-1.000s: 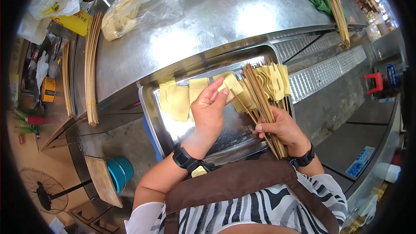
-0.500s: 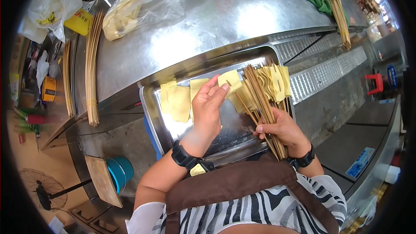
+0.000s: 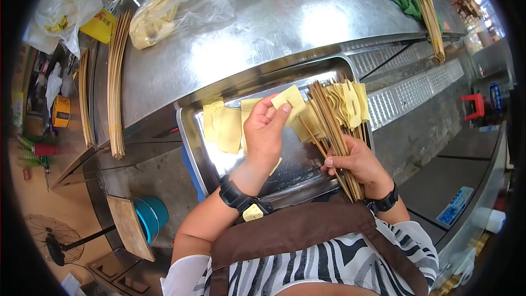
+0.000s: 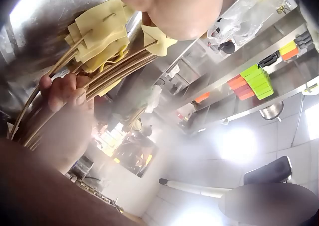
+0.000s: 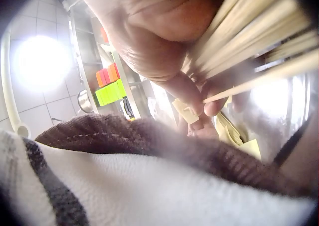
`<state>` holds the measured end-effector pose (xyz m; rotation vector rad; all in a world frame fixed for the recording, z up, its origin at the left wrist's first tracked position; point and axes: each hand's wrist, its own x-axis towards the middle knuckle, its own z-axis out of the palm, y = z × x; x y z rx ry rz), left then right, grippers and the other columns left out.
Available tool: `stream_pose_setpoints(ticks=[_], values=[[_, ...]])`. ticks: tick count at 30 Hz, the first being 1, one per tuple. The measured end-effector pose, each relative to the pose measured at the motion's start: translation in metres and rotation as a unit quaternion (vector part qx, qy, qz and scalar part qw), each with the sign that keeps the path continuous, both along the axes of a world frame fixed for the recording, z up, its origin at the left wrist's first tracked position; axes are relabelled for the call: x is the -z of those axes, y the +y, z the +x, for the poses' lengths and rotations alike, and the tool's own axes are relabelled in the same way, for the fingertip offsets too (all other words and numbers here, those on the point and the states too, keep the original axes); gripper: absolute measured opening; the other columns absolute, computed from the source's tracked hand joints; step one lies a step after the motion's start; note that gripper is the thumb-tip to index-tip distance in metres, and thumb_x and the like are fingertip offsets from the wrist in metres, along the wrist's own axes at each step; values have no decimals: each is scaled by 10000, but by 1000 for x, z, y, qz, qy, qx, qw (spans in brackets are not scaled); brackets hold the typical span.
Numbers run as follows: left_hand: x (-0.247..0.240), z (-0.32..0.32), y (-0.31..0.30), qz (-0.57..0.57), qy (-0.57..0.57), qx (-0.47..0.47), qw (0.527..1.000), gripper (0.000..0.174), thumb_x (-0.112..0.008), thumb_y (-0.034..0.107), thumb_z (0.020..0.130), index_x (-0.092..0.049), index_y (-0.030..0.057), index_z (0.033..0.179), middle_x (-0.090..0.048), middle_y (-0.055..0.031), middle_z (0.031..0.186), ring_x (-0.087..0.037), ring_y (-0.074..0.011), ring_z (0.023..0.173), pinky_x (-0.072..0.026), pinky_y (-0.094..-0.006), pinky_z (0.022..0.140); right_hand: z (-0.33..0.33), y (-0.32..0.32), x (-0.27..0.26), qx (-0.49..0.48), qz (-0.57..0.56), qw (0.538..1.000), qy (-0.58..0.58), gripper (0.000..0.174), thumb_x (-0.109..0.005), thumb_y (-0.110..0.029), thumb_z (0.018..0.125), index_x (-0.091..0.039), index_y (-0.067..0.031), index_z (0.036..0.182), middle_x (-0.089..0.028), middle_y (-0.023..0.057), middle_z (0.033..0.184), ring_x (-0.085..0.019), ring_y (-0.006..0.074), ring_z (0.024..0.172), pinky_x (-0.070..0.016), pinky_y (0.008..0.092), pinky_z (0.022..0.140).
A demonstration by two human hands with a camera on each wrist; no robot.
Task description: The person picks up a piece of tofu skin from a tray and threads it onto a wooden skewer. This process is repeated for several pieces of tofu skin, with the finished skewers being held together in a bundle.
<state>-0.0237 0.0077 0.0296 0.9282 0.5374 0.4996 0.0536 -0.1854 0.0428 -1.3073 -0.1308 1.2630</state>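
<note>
My left hand (image 3: pixel 264 140) pinches a small square of pale yellow sheet (image 3: pixel 289 98), which looks like dried tofu, between thumb and fingers. A bundle of thin bamboo skewers (image 3: pixel 327 112) lies in my right hand (image 3: pixel 355 163). One single skewer (image 3: pixel 308 132) slants out from under the right thumb toward the held square. Seen from the left wrist, a skewer tip meets a yellow square (image 4: pixel 158 40) just under the left hand. Folded yellow sheets on skewers (image 3: pixel 348 101) are gathered beyond the bundle. Flat squares (image 3: pixel 226 129) lie in the metal tray (image 3: pixel 192 159).
Behind the tray runs a steel counter (image 3: pixel 263 27) with a clear plastic bag (image 3: pixel 159 19) on it. More skewer bundles rest at the left (image 3: pixel 116 87) and the far right (image 3: pixel 432 30), near a green cloth (image 3: pixel 402 1). A blue bucket (image 3: pixel 150 216) stands low at the left.
My left hand has shifted slightly and its yellow square has turned and flattened, its face now showing more fully. The right hand and the skewer bundle have stayed in place.
</note>
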Motion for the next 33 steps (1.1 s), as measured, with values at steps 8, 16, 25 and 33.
stream_pose_setpoints(ticks=[8,16,25,33], values=[[7,-3,-4,89,3,-17,996,279,-593,-17,887,-516,-35,1155,-652,-82,949,-577,-55,834,-444,-180,713,1,0,2,-2,7,1000,-6,322,-654,7,825,-536,23,1125,-632,68,820,-624,125,691,-515,232,622],[6,-13,-18,30,10,69,997,397,-570,-25,894,-400,-20,1253,-643,-161,1077,-614,-143,962,-490,-242,821,0,0,-1,12,12,1000,10,321,-663,-6,824,-536,21,1118,-625,61,814,-620,121,700,-514,225,618],[0,-15,-19,0,27,118,993,412,-574,-30,890,-402,-32,1264,-662,-138,1037,-617,-120,937,-488,-228,797,1,0,1,5,7,1000,-1,318,-668,-4,821,-534,26,1108,-621,58,802,-612,117,675,-508,223,617],[13,-11,-14,-38,92,139,985,262,-573,1,891,-524,-26,1147,-670,-105,1022,-630,-102,884,-497,-223,751,-3,0,-1,25,-4,999,-31,261,-647,-57,844,-580,15,1086,-601,9,845,-571,81,744,-476,228,677]])
